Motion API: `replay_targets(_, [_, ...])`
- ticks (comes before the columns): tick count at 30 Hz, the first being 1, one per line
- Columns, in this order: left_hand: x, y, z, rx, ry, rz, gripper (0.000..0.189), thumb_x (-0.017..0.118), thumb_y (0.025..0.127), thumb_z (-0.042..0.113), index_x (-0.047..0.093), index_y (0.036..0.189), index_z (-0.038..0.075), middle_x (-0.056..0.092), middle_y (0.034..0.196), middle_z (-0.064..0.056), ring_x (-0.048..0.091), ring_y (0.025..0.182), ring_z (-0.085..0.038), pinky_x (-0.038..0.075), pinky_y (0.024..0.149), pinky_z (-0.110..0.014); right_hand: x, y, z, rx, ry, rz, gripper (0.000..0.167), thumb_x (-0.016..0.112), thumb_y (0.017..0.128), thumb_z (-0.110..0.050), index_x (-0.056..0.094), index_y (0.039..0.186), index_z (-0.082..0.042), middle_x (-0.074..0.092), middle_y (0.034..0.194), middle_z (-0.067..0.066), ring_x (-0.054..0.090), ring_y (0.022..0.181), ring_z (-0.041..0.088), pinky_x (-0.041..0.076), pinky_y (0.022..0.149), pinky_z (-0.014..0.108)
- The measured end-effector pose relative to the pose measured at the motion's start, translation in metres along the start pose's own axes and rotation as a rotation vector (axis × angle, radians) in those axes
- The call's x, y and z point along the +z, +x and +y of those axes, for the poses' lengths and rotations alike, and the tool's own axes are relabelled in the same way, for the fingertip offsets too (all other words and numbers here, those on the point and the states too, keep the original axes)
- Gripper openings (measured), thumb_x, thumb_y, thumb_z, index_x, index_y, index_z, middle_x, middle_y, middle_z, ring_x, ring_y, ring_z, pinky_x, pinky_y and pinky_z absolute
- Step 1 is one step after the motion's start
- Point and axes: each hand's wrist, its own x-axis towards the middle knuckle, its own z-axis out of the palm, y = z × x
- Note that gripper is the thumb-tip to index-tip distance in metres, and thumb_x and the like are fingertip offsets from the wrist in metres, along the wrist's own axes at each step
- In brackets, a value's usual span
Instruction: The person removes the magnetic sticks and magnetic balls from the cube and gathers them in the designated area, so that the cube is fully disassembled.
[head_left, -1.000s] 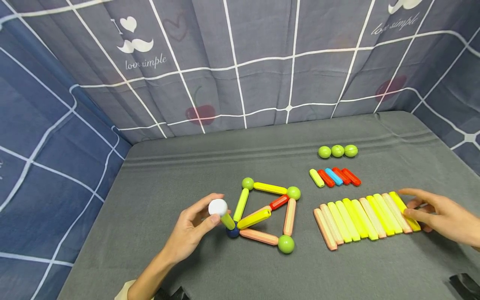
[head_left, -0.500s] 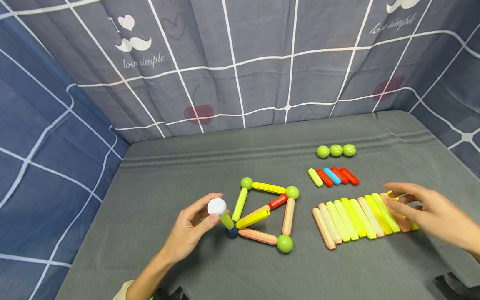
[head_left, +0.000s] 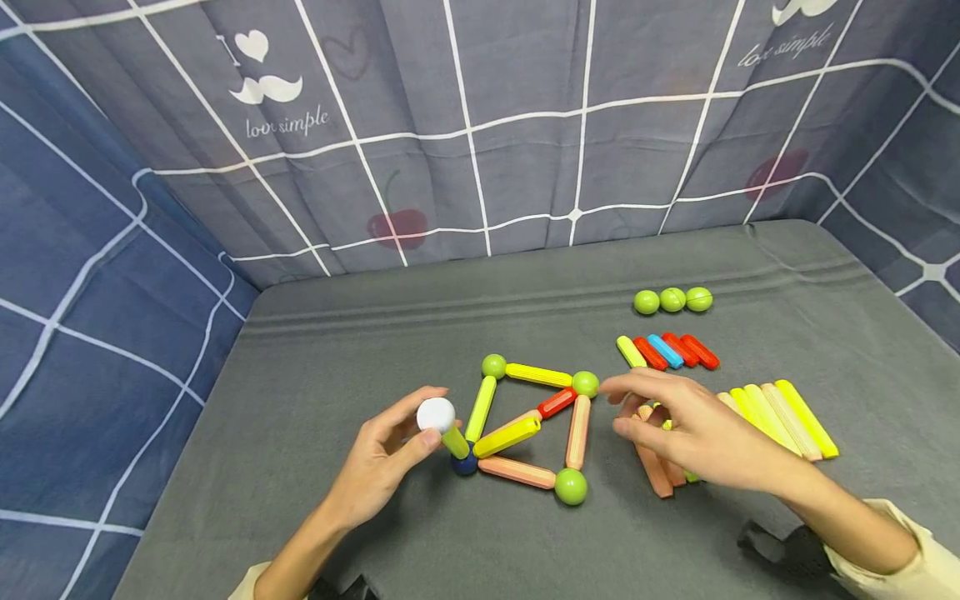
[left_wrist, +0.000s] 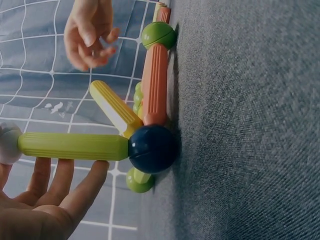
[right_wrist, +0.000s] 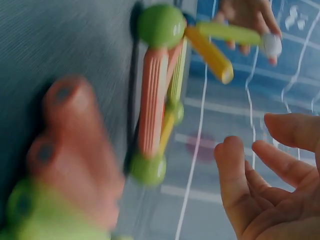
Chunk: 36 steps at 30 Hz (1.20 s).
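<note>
My left hand (head_left: pixel 382 458) steadies an upright lime magnetic stick (left_wrist: pixel 75 146), thumb and fingers around its upper part. A white ball (head_left: pixel 436 415) caps that stick, and a navy ball (left_wrist: pixel 153 149) sits at its foot. From the navy ball a yellow stick (head_left: pixel 507 437) slants upward with a free end. Sticks and green balls (head_left: pixel 572 486) form a flat four-sided frame on the cloth, with a red stick (head_left: pixel 557 403) inside one corner. My right hand (head_left: pixel 690 425), fingers loosely bent and holding nothing, hovers over the left part of the stick row, right of the frame.
The row of long yellow and salmon sticks (head_left: pixel 806 419) lies at the right, partly hidden by my right hand. Behind it are short red, blue and lime sticks (head_left: pixel 666 352). Farther back stand three green balls (head_left: pixel 672 300). A checked curtain (head_left: pixel 525 167) encloses the grey cloth.
My right hand has left the far right end of the stick row and moved left across it, toward the frame. My left hand keeps its hold on the upright stick.
</note>
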Motion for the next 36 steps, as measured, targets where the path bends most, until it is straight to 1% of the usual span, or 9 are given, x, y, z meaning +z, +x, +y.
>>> replay_targets(3, [0.0, 0.0, -0.001, 0.012, -0.003, -0.006, 0.041, 0.055, 0.098, -0.004, 0.051, 0.139, 0.002, 0.06, 0.116, -0.026, 0.062, 0.109, -0.039, 0.055, 0.091, -0.037, 0.015, 0.015, -0.008, -0.005, 0.116, -0.093, 0.031, 0.064, 0.097, -0.01, 0.061, 0.125, -0.023, 0.067, 0.098, -0.005, 0.065, 0.088, 0.012, 0.055, 0.07, 0.029])
replay_targets(7, [0.0, 0.001, 0.0, 0.049, -0.004, -0.013, 0.041, 0.053, 0.099, -0.006, 0.05, 0.139, 0.001, 0.06, 0.114, -0.027, 0.064, 0.108, -0.033, 0.055, 0.09, -0.035, 0.035, 0.031, -0.013, 0.011, 0.199, -0.17, 0.032, 0.066, 0.096, -0.012, 0.06, 0.126, -0.02, 0.064, 0.104, -0.001, 0.067, 0.077, 0.015, 0.054, 0.073, 0.031])
replay_targets(10, [0.0, 0.002, 0.0, 0.072, 0.003, -0.016, 0.041, 0.051, 0.099, -0.006, 0.05, 0.139, 0.0, 0.061, 0.113, -0.026, 0.064, 0.107, -0.028, 0.055, 0.09, -0.035, 0.046, 0.041, -0.014, 0.013, 0.203, -0.182, 0.031, 0.068, 0.094, -0.011, 0.063, 0.124, -0.017, 0.06, 0.114, -0.001, 0.066, 0.084, 0.014, 0.055, 0.074, 0.031])
replay_targets(13, [0.001, 0.002, 0.0, 0.068, 0.001, -0.016, 0.04, 0.052, 0.099, -0.006, 0.05, 0.139, 0.001, 0.062, 0.113, -0.026, 0.065, 0.107, -0.028, 0.055, 0.09, -0.035, 0.054, 0.047, -0.015, -0.004, 0.184, -0.185, 0.029, 0.069, 0.092, -0.007, 0.065, 0.12, -0.014, 0.063, 0.114, -0.005, 0.061, 0.095, 0.014, 0.057, 0.071, 0.03])
replay_targets(15, [0.001, 0.002, 0.0, 0.059, -0.002, -0.015, 0.04, 0.052, 0.099, -0.005, 0.05, 0.139, 0.001, 0.061, 0.113, -0.027, 0.065, 0.107, -0.028, 0.055, 0.09, -0.035, 0.058, 0.05, -0.016, -0.02, 0.157, -0.176, 0.028, 0.07, 0.09, -0.004, 0.067, 0.117, -0.014, 0.064, 0.109, -0.008, 0.06, 0.096, 0.013, 0.056, 0.071, 0.029])
replay_targets(21, [0.001, 0.002, 0.0, 0.051, -0.006, -0.009, 0.04, 0.053, 0.099, -0.005, 0.05, 0.139, 0.0, 0.06, 0.113, -0.029, 0.065, 0.107, -0.029, 0.055, 0.089, -0.033, 0.068, 0.055, -0.019, -0.047, 0.073, -0.116, 0.023, 0.072, 0.088, -0.003, 0.072, 0.108, -0.015, 0.063, 0.094, -0.012, 0.056, 0.083, 0.008, 0.052, 0.067, 0.028])
replay_targets(27, [0.001, 0.0, 0.0, 0.043, -0.012, -0.011, 0.041, 0.055, 0.098, -0.005, 0.05, 0.139, 0.001, 0.061, 0.113, -0.03, 0.064, 0.108, -0.027, 0.056, 0.086, -0.032, 0.073, 0.053, -0.018, -0.018, 0.022, -0.048, 0.016, 0.072, 0.088, -0.004, 0.075, 0.101, -0.012, 0.065, 0.091, -0.008, 0.054, 0.075, 0.005, 0.051, 0.065, 0.025])
replay_targets(33, [0.001, -0.001, -0.001, 0.01, -0.023, -0.01, 0.041, 0.057, 0.097, -0.003, 0.05, 0.138, -0.001, 0.062, 0.112, -0.033, 0.065, 0.107, -0.027, 0.056, 0.085, -0.032, 0.077, 0.051, -0.019, 0.011, -0.017, 0.023, 0.013, 0.075, 0.085, -0.005, 0.076, 0.095, -0.012, 0.06, 0.082, -0.014, 0.052, 0.07, 0.004, 0.047, 0.061, 0.023])
replay_targets(36, [0.001, -0.001, -0.002, 0.034, -0.026, -0.019, 0.041, 0.056, 0.098, -0.005, 0.05, 0.138, -0.001, 0.061, 0.111, -0.034, 0.065, 0.106, -0.026, 0.057, 0.084, -0.032, 0.079, 0.05, -0.021, 0.021, -0.031, 0.044, 0.012, 0.076, 0.084, -0.005, 0.077, 0.093, -0.013, 0.057, 0.078, -0.015, 0.051, 0.07, 0.003, 0.047, 0.06, 0.023])
